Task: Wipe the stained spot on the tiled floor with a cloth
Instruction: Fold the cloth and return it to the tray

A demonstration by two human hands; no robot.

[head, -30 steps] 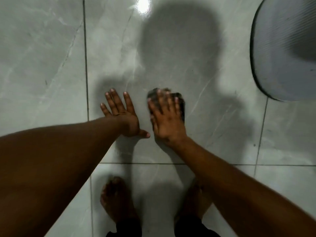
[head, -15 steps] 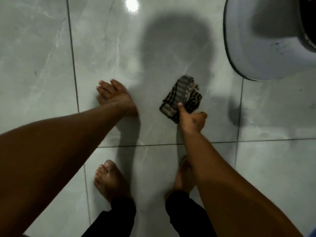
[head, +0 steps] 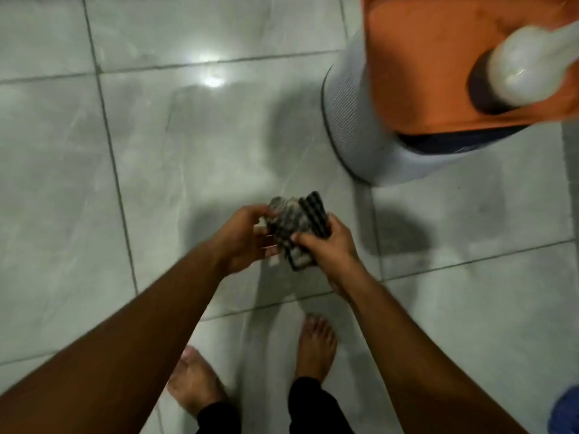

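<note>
A: Biggest thing first?
B: The tiled floor (head: 78, 183), glossy pale grey marble-look squares with thin dark grout lines.
A: Any containers?
B: A ribbed grey bin (head: 360, 133) at upper right, with an orange tub (head: 423, 64) resting on it; a blurred white bottle (head: 526, 70) stands in the tub.
A: And the cloth?
B: The cloth (head: 297, 230), dark with pale stripes, is bunched and held above the floor, its long axis running away from the bare feet (head: 316, 346).
A: The grip?
B: The right hand (head: 329, 245) is clenched round its near end; the left hand (head: 244, 239) cups its side, fingers curled.
</note>
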